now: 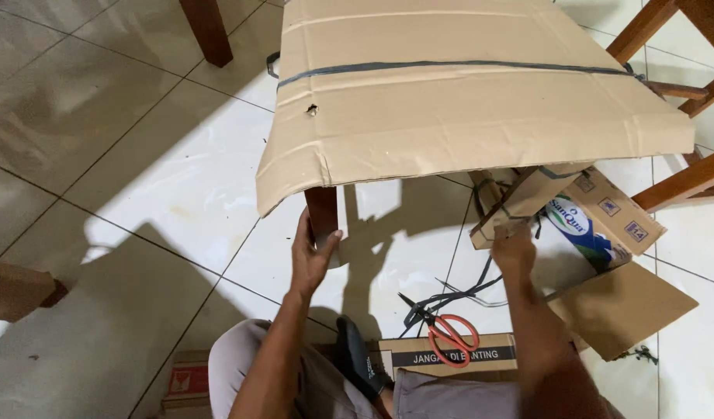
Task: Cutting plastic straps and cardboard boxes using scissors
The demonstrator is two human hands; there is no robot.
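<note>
A large flattened brown cardboard sheet (466, 93) with a dark strap line across it lies over a table, its near edge hanging toward me. My left hand (312, 252) wraps around the dark wooden table leg (321, 211) under the sheet's left corner. My right hand (514, 247) grips a folded cardboard piece (528, 198) under the sheet's right side. Red-handled scissors (450, 334) lie on a flat box (450, 357) by my knees, between my arms.
An opened carton with a blue-green print (605, 225) and a loose cardboard flap (621, 306) lie on the white tiled floor (178, 194) at right. Black straps (458, 291) trail near the scissors. Wooden chair legs (683, 178) stand at right, another leg (208, 31) at top left.
</note>
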